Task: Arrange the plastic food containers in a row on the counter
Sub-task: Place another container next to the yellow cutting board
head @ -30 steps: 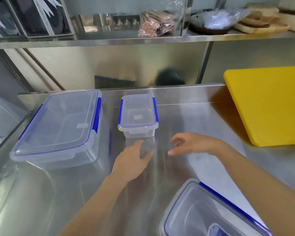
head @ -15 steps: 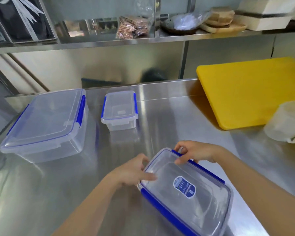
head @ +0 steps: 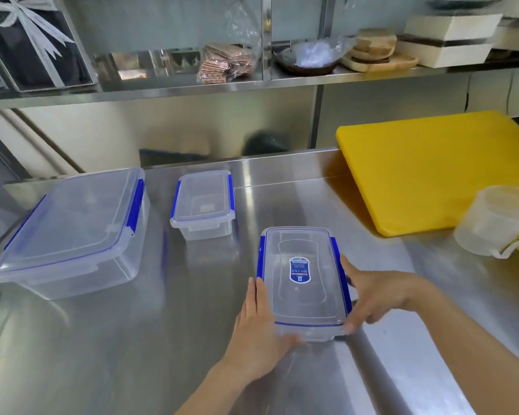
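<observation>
Three clear plastic containers with blue clips stand on the steel counter (head: 132,339). A large container (head: 72,229) is at the left. A small container (head: 203,203) stands to its right, toward the back. A medium container (head: 303,280) with a blue label on its lid sits nearer to me, right of the small one. My left hand (head: 259,333) presses against its left side and front corner. My right hand (head: 378,295) grips its right side, fingers curled down the wall.
A yellow cutting board (head: 432,166) lies at the back right. A round translucent tub (head: 498,220) sits at the right edge beside a yellow basket. A steel shelf (head: 252,82) above the counter holds packets, wooden boards and boxes.
The medium container has gone from skewed at the counter's near edge to straight and farther back, level with its long side parallel to the small one. Both hands moved with it.
</observation>
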Demonstrator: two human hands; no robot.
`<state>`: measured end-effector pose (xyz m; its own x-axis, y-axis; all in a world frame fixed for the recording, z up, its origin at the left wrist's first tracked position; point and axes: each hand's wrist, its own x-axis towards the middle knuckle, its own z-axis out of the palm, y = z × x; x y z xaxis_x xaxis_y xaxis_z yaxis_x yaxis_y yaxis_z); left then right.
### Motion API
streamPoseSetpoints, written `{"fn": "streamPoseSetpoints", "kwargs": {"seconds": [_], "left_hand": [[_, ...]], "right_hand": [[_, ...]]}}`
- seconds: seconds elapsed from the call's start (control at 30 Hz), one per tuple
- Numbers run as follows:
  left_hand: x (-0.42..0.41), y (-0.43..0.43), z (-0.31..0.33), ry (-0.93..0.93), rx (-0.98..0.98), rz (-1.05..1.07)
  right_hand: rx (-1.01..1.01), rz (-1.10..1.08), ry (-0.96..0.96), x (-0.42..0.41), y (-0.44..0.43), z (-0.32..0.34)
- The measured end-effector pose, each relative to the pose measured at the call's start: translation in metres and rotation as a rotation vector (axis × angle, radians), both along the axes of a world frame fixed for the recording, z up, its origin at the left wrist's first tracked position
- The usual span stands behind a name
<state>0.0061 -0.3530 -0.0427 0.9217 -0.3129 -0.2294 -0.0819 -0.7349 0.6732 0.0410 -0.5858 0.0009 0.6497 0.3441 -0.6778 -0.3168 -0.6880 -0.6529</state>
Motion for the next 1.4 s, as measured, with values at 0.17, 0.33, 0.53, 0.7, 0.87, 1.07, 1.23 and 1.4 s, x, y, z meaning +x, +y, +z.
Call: {"fn": "streamPoseSetpoints", "kwargs": {"seconds": [0.17,0.33,0.53,0.7,0.87,1.07,1.23,1.4], "left_hand": [[0.016,0.001,-0.007,-0.2,0.053,0.065],[0.047,0.001,-0.006,-0.698,0.272,0.032],[0.101,-0.004,-0.002,-0.688,0.374,-0.027],[0.149,0.002,-0.021,-0.485,0.432,-0.135],[0.182,-0.004,-0.025,-0.379,0.243,0.014],[0.202,-0.022,-0.019,-0.265,-0.033,0.208],[0.204,-0.046,-0.017,-0.282,-0.044,0.169],[0.206,-0.077,-0.018,-0.243,-0.025,0.075]], "right_hand": [[0.045,-0.021,-0.205,0.005,0.01,-0.014],[0.151,-0.271,-0.388,0.037,0.021,-0.037],[0.129,-0.374,-0.507,0.087,0.022,-0.049],[0.161,-0.426,-0.563,0.132,0.023,-0.054],[0.195,-0.466,-0.547,0.168,0.029,-0.058],[0.354,-0.608,-0.564,0.186,0.038,-0.065],[0.379,-0.687,-0.677,0.191,0.023,-0.067],[0.385,-0.76,-0.704,0.186,-0.008,-0.062]]}}
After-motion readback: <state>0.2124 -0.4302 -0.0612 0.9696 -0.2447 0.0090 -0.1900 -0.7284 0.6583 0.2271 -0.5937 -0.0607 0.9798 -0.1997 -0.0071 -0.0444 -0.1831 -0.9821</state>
